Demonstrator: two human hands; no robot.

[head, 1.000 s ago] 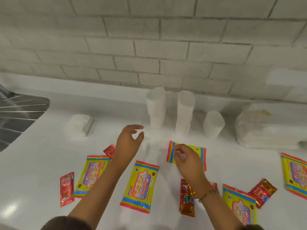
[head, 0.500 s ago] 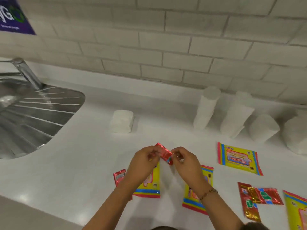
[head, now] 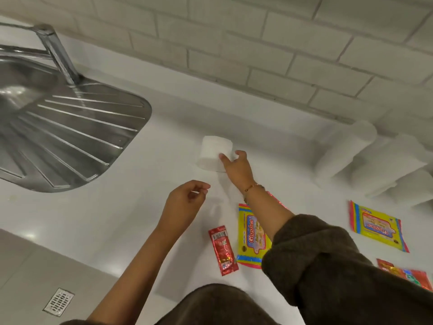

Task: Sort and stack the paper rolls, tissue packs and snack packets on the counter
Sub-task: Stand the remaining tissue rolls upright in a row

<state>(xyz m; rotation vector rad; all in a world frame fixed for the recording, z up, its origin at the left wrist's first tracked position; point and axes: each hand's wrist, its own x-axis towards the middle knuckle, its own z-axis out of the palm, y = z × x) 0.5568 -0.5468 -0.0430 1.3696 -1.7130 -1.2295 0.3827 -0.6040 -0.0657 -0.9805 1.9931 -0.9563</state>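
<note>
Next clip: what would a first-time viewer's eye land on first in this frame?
Probably the right hand reaching to the lone paper roll at mid-counter, fingers touching its side. Next, the bright yellow tissue packs and the red snack packet lying flat nearer the person. The steel sink drainboard fills the left.

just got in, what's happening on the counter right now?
A person is sorting items on a white counter beside a steel sink. The right hand reaches to a lone paper roll, fingers at its side, grip not yet closed. The left hand hovers loosely curled and empty. Yellow tissue packs and a red snack packet lie flat nearby; more rolls stand against the wall.
</note>
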